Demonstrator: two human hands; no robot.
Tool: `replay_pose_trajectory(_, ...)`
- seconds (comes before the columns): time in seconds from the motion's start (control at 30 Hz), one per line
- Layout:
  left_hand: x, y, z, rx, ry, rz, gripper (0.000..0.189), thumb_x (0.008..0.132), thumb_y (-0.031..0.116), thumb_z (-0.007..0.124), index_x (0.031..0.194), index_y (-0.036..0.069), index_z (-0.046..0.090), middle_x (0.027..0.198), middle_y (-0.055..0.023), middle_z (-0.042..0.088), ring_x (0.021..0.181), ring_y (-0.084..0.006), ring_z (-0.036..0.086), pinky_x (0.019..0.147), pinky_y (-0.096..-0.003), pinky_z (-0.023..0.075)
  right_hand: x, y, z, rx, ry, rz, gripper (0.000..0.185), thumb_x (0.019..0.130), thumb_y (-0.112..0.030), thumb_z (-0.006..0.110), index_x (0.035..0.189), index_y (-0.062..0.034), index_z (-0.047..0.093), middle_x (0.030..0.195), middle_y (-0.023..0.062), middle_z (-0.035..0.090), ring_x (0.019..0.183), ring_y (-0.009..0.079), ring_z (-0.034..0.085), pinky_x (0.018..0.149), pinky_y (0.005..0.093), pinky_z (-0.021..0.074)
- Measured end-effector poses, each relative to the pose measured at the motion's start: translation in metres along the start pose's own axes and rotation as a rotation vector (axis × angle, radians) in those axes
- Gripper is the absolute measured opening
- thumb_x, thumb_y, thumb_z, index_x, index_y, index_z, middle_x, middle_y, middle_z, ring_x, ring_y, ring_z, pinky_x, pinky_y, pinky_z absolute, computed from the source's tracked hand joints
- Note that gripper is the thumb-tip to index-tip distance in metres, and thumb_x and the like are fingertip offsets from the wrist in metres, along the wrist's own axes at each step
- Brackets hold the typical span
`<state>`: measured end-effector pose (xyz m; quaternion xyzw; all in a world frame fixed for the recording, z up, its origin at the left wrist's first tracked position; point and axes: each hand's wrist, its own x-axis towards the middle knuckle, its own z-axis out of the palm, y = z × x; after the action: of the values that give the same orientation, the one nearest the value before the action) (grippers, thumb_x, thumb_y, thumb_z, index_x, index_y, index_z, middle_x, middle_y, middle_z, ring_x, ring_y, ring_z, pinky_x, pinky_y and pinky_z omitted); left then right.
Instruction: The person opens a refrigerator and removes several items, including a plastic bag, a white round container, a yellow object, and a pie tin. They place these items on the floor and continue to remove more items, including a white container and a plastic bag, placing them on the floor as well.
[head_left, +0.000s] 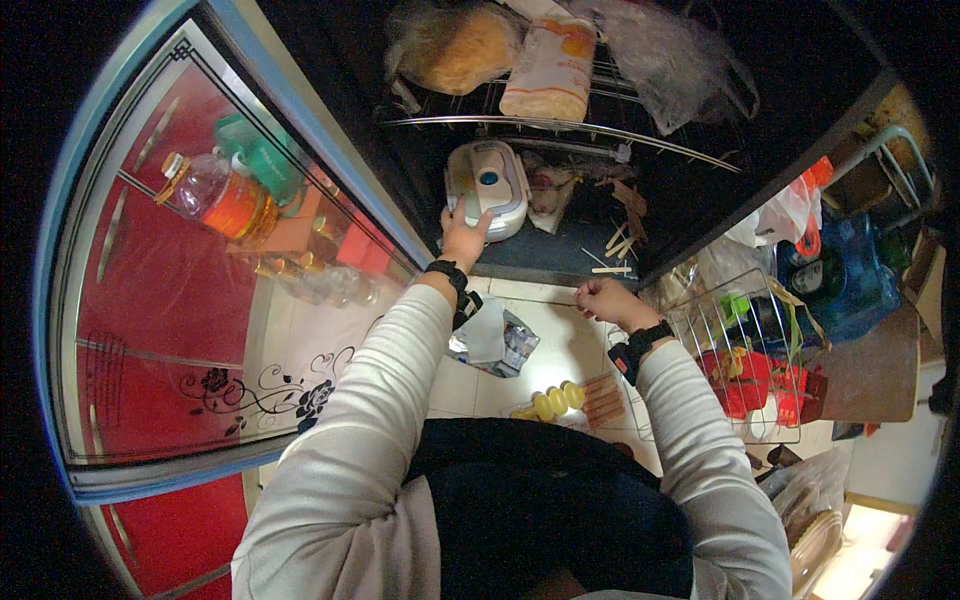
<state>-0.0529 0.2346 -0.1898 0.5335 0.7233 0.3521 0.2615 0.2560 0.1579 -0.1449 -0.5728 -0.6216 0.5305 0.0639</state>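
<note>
My left hand (464, 234) grips the near end of a white plastic lunch box (501, 180). The box has a partly clear lid with a blue round button and lies on the dark bottom board (525, 255) of a cabinet. Just in front of that board, my right hand (611, 301) hangs with its fingers curled, and nothing shows in it. Several wooden sticks (619, 244) lie on the board beyond it. Right of the lunch box is a crumpled clear plastic bag (551, 191).
A wire rack (637, 139) above holds a printed plastic packet (551, 67) and bagged goods. The glass door (292, 315) stands open at left. On the floor lie a plastic bag (499, 341) and a pack with yellow pieces (559, 401). A wire basket (739, 315) is at right.
</note>
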Motion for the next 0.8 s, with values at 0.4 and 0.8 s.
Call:
replay_pose_trajectory(0.4,-0.082,0.071,0.043,-0.086,0.013,0.326,0.085,0.080,0.042,0.077,0.137,-0.009,0.038,0.138,-0.0334,0.036,0.131,-0.0472,0.033,0.111,-0.0476,0.0313,0.042,0.019,0.000,0.074,0.105,-0.005,0.020,0.091,-0.022,0.061,0.097,-0.0035,0.064,0.082,0.0014,0.065,0.074,0.0119,0.060,0.065,0.0286,0.0492)
replay_pose_trajectory(0.8,0.062,0.000,0.007,-0.310,-0.124,-0.070,0.092,0.090,0.060,0.060,0.143,-0.010,0.035,0.137,-0.0292,0.052,0.127,-0.0396,0.051,0.106,-0.0387,0.0391,0.089,-0.020,0.012,0.297,0.400,-0.228,0.072,0.097,-0.039,0.053,0.145,0.0108,0.032,0.145,0.0293,0.044,0.134,0.0374,0.045,0.109,0.0359,0.0359)
